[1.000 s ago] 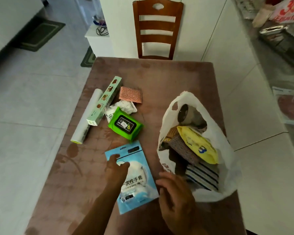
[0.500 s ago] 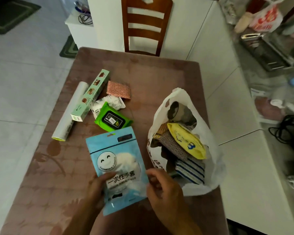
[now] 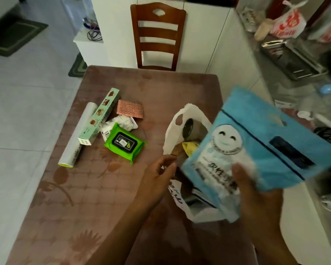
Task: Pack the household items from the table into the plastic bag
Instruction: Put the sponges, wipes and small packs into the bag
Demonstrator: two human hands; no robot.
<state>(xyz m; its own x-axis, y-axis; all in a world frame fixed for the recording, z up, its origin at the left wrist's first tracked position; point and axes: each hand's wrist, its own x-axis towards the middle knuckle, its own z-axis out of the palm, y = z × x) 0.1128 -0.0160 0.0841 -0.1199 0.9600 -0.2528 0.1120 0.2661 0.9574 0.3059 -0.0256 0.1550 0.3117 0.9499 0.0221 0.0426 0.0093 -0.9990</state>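
Observation:
My right hand (image 3: 256, 196) grips a blue packet of disposable gloves (image 3: 256, 142) and holds it tilted in the air above the white plastic bag (image 3: 182, 119), hiding most of the bag's mouth. My left hand (image 3: 157, 176) pinches the bag's near left rim. Inside the bag I see a dark roll (image 3: 189, 129) and a yellow pack (image 3: 189, 148). On the table to the left lie a green wipes pack (image 3: 124, 143), a long green box (image 3: 99, 116), a clear film roll (image 3: 77, 134), a pink sponge (image 3: 129, 109) and a white packet (image 3: 122, 122).
The brown patterned table (image 3: 84, 197) has a wooden chair (image 3: 158, 35) at its far end. A white counter runs along the right side, with metal trays (image 3: 289, 56) and a red-printed bag (image 3: 287, 23) beyond it. Tiled floor lies to the left.
The blue glove packet was lifted off the table and carried right, over the bag, passing from both hands to my right hand alone. My left hand moved to the bag's rim.

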